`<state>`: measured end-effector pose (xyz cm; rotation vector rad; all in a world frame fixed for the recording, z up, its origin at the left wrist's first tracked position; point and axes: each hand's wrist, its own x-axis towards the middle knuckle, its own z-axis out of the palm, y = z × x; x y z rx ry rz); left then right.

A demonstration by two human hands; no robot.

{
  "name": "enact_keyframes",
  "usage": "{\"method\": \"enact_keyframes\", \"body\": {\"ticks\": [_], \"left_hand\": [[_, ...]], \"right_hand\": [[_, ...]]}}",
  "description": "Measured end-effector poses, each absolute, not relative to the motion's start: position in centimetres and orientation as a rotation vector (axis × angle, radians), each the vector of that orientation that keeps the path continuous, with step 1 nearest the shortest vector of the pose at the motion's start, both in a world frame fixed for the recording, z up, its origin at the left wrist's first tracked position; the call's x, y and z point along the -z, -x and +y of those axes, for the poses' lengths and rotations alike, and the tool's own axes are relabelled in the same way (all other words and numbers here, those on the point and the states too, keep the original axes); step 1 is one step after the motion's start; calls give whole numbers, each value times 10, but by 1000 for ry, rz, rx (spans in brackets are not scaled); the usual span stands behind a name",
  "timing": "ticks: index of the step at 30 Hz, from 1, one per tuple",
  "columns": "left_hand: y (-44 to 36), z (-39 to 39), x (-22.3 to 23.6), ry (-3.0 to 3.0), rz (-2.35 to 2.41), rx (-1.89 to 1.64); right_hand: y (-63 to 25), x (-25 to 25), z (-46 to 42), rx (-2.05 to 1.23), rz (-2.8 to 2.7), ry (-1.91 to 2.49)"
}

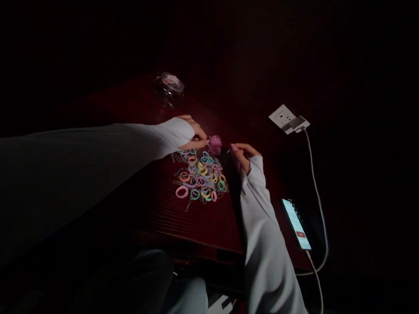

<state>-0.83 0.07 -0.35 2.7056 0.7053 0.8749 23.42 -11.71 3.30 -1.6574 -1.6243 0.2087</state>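
Observation:
My left hand [196, 133] is closed at the far edge of a heap of small coloured hair ties [201, 180], its fingertips pinched at the side of a pink frilly bunch [215, 145]. To the right of that bunch, my right hand [244, 154] is also closed in a pinch. A tiny pale tip pokes out from its fingers, too small to name. The heap holds scalloped rings in pink, yellow, green and purple, along with thin loops. It lies on a dark red wooden table [162, 216].
A clear jar [169, 88] with a patterned lid stands at the back left. On the right, a lit phone [297, 225] is joined by a white cable [312, 169] to a charger in a wall socket [282, 116]. The surroundings are very dark.

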Motion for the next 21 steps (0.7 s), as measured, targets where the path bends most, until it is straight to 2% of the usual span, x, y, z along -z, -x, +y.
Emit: {"method": "enact_keyframes", "body": {"ticks": [6,13,21], "left_hand": [[3,2,13,-2722,751,-957],[18,-6,-4,-2715,578,-849],[18,-8,-8,-2677,574,-848]], "right_hand": [[-286,-26,-116,151,-1487,2074],[-292,-17,-112,301,-1561,1875],[-224,-32,-126,28,-1914,1764]]}}
